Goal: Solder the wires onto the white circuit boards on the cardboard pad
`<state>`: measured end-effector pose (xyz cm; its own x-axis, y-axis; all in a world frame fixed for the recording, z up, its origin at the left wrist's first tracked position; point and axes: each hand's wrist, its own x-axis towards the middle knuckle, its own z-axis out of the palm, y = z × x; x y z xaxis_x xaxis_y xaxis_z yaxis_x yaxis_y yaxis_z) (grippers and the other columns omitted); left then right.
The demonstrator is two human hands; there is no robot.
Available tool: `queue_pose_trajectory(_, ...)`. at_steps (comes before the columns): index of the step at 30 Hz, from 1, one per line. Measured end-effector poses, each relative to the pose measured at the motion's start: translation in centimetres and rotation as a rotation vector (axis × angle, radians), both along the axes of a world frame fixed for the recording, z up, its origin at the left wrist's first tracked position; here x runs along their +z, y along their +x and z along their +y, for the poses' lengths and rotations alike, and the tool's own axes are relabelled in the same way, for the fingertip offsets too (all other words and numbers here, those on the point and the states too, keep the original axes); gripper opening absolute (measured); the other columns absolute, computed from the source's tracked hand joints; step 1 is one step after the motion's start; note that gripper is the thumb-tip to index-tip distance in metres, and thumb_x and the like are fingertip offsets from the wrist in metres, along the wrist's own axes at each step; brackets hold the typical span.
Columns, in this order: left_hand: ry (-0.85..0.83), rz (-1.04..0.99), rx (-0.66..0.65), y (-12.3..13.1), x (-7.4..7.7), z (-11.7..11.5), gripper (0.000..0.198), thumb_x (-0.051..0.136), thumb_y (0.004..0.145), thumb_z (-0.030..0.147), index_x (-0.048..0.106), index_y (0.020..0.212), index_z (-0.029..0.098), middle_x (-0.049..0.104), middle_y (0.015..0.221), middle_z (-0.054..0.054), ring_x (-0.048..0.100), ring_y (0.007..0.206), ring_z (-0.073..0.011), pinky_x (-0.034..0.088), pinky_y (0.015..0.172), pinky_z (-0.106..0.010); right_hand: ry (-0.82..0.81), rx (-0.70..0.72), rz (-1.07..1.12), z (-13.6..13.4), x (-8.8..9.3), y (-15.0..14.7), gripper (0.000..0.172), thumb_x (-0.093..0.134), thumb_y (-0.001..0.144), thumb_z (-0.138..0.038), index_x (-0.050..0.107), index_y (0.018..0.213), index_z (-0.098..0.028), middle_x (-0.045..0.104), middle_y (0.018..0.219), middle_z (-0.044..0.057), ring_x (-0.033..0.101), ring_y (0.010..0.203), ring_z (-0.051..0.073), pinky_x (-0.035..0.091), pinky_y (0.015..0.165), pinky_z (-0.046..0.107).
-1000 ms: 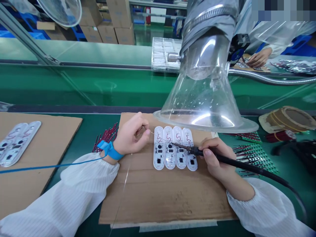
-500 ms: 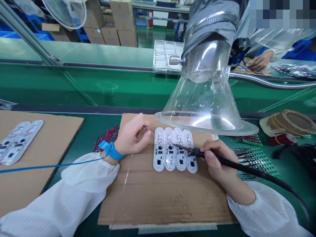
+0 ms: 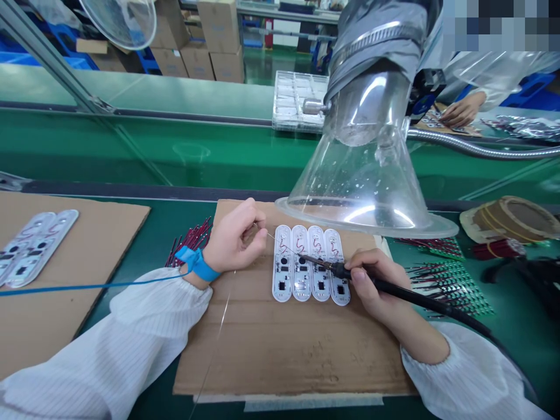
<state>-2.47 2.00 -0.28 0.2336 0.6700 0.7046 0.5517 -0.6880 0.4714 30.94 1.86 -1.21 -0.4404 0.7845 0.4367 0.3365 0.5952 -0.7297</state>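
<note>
Several white, rounded circuit boards (image 3: 301,286) lie side by side on a cardboard sheet (image 3: 262,350), with black parts and thin red wires on them. My left hand (image 3: 240,236), wearing a blue wrist strap (image 3: 202,267), pinches a thin solder wire (image 3: 280,242) that reaches toward the second board from the left. In my right hand (image 3: 380,286) is a soldering iron (image 3: 339,269), its tip over that second board near the end of the solder wire. Whether tip and board touch, I cannot tell.
A clear fume extraction hood (image 3: 363,186) hangs low over the boards' far side. Red wire bundles (image 3: 190,242) lie left; green boards with red wires (image 3: 459,289) lie right, near a round tape roll (image 3: 511,219). More white boards (image 3: 44,245) rest far left. Across the partition, a co-worker's hand (image 3: 464,111) shows.
My right hand and the soldering iron have shifted slightly left, bringing the tip further over the second board. My left hand stays almost still with the solder wire.
</note>
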Motion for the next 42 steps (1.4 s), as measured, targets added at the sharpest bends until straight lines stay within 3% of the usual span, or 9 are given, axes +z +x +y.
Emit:
queue_pose_trajectory(11, -0.023, 0.031, 0.009, 0.1, 0.1, -0.1, 0.017, 0.056, 0.092, 0.008, 0.049, 0.088, 0.023, 0.041, 0.072, 0.005, 0.041, 0.063, -0.0134, 0.034, 0.057, -0.029, 0.078, 0.005, -0.054, -0.1, 0.8, -0.4, 0.006, 0.065, 0.106, -0.027, 0.067, 0.101, -0.028, 0.072, 0.080, -0.003, 0.063, 0.059, 0.013, 0.049, 0.053, 0.025)
queue_pose_trajectory(19, 0.027, -0.120, 0.079, -0.2, -0.2, 0.4, 0.018, 0.056, 0.087, 0.007, 0.047, 0.087, 0.023, 0.044, 0.078, 0.002, 0.041, 0.067, -0.0146, 0.033, 0.059, -0.031, -0.016, -0.055, 0.128, -0.9, -0.2, 0.2, 0.007, 0.067, 0.108, -0.033, 0.070, 0.104, -0.028, 0.072, 0.088, 0.001, 0.066, 0.066, 0.017, 0.053, 0.059, 0.030)
queue_pose_trajectory(23, 0.028, -0.069, 0.066, -0.1, -0.1, 0.3, 0.019, 0.054, 0.086, 0.006, 0.045, 0.086, 0.023, 0.043, 0.077, 0.003, 0.041, 0.067, -0.0148, 0.033, 0.060, -0.032, -0.037, -0.095, 0.036, -1.5, -0.1, -0.4, 0.004, 0.068, 0.108, -0.032, 0.070, 0.107, -0.028, 0.073, 0.090, 0.000, 0.067, 0.065, 0.015, 0.053, 0.057, 0.026)
queue_pose_trajectory(27, 0.023, -0.050, 0.069, 0.0, 0.0, 0.3, 0.020, 0.054, 0.087, 0.006, 0.043, 0.084, 0.024, 0.043, 0.076, 0.003, 0.041, 0.068, -0.0154, 0.032, 0.060, -0.033, -0.035, -0.044, -0.048, -1.5, 0.2, -0.8, 0.006, 0.069, 0.108, -0.034, 0.069, 0.107, -0.028, 0.073, 0.087, -0.001, 0.069, 0.065, 0.014, 0.055, 0.058, 0.025)
queue_pose_trajectory(42, -0.015, -0.045, -0.004, 0.0, -0.4, 0.3, 0.021, 0.054, 0.087, 0.005, 0.044, 0.086, 0.024, 0.040, 0.076, 0.003, 0.042, 0.069, -0.0158, 0.033, 0.058, -0.030, -0.048, 0.018, -0.099, -1.2, 1.2, -1.9, 0.010, 0.066, 0.109, -0.036, 0.069, 0.106, -0.027, 0.074, 0.080, -0.001, 0.068, 0.059, 0.015, 0.053, 0.053, 0.024)
